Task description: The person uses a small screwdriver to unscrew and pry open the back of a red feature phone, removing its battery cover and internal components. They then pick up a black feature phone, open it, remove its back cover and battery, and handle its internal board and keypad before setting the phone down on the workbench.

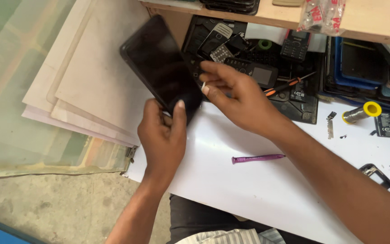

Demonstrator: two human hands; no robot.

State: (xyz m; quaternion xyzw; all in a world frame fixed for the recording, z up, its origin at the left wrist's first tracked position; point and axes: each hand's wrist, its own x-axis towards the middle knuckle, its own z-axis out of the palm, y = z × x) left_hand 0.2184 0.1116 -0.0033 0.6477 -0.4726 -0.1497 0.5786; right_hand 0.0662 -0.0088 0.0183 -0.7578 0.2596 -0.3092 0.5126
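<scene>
Here, black phone (161, 68) held tilted above white table (231, 180), glossy flat slab, back uppermost, looks whole. Left hand (163, 135) clamped on lower end, thumb pressed to face. Right hand (238, 95) beside edge, fingertips pinching small white bit (203, 85). Purple plastic tool (258, 158) lying idle nearby; opening apparently not begun.

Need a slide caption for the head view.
Left hand holds a dark phone; right hand pinches a small white piece beside it.

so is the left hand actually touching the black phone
Touching. The head view shows the left hand gripping the black phone at its lower end, thumb pressed on the dark screen.
</scene>
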